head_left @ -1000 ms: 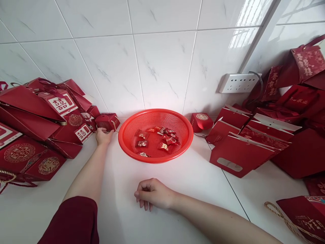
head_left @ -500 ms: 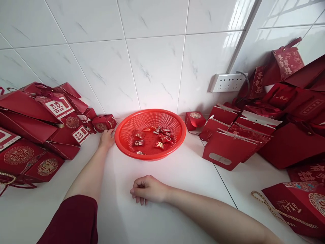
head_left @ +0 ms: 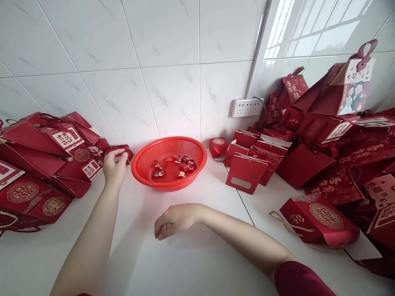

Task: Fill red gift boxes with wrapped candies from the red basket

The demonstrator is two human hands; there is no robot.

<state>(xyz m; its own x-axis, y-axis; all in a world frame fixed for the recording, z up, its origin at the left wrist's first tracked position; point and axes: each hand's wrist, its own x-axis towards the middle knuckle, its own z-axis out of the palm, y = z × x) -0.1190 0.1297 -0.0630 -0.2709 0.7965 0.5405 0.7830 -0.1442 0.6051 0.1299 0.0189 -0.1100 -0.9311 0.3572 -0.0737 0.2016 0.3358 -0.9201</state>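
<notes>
My left hand (head_left: 115, 166) is in front of a small red gift box (head_left: 127, 151) by the wall, its fingers curved with a gap between them and thumb. It hides part of that box, and nothing shows in its grip. In the middle sits a red plastic mesh basket (head_left: 138, 179), with several red-wrapped candies (head_left: 187, 166) on its floor. My right hand (head_left: 177, 221) hovers low over the white tabletop (head_left: 173, 269) in front of the basket. Its fingers are curled loosely down towards the thumb, and I see nothing in them.
Red gift boxes (head_left: 61, 164) are piled at the left. At the right stand open-topped red boxes (head_left: 247, 172), a small closed box (head_left: 218, 147) and a larger heap of red boxes (head_left: 333, 152). One box with a gold cord (head_left: 311, 218) lies nearer. A power strip (head_left: 247, 107) is on the tiled wall.
My left hand has lifted away from the table beside the small box, its fingers now raised. The right hand has turned slightly, fingers pointing further down. The view has swung to the right.
</notes>
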